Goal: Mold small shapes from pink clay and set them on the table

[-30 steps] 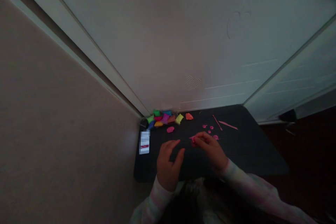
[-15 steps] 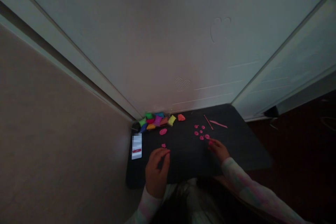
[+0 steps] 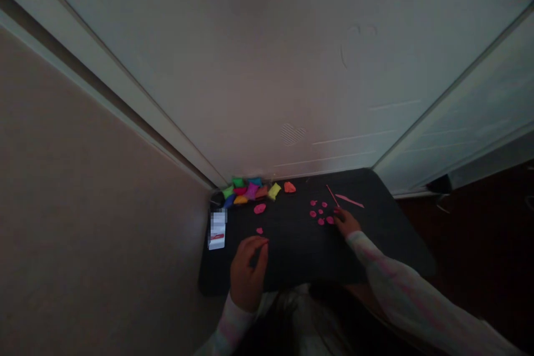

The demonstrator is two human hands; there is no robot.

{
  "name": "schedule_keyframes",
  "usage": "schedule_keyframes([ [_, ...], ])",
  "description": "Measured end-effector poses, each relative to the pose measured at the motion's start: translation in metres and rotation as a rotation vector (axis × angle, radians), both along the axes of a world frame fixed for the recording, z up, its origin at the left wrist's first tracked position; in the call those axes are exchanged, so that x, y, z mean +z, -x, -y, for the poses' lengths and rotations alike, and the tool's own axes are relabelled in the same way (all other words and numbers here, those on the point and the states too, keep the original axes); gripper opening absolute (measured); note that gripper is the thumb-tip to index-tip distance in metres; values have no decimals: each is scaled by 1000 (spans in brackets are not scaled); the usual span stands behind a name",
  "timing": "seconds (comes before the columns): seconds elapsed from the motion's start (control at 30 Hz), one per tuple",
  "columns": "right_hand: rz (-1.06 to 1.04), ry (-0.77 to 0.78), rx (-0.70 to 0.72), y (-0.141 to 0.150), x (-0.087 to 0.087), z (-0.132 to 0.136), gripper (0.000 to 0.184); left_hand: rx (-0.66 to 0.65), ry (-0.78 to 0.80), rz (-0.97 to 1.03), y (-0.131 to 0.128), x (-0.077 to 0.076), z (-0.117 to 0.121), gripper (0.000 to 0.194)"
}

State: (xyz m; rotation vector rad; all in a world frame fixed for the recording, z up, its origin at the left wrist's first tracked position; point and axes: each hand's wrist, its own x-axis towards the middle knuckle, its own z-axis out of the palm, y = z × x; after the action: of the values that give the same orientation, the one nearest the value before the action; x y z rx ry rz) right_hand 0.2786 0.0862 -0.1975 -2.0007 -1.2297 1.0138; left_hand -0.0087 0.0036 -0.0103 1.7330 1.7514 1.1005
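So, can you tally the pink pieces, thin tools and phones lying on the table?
Pink pieces in the cluster: 6
Pink pieces on the left side: 2
Thin tools: 2
Phone: 1
Total: 11
Any pink at the fingertips of either hand is too unclear to count.

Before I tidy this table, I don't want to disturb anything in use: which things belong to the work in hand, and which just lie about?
Probably in the work:
small pink pieces beside the right hand
pink scrap beyond the left hand
pink oval
thin pink stick
flat pink strip

Apparently just lying about:
phone
coloured packets
orange lump
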Motion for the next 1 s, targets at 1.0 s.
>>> schedule_keyframes([
  [1.0, 581, 33, 69, -4, -42, 64, 25, 177, 606, -160, 52, -149, -23, 23],
])
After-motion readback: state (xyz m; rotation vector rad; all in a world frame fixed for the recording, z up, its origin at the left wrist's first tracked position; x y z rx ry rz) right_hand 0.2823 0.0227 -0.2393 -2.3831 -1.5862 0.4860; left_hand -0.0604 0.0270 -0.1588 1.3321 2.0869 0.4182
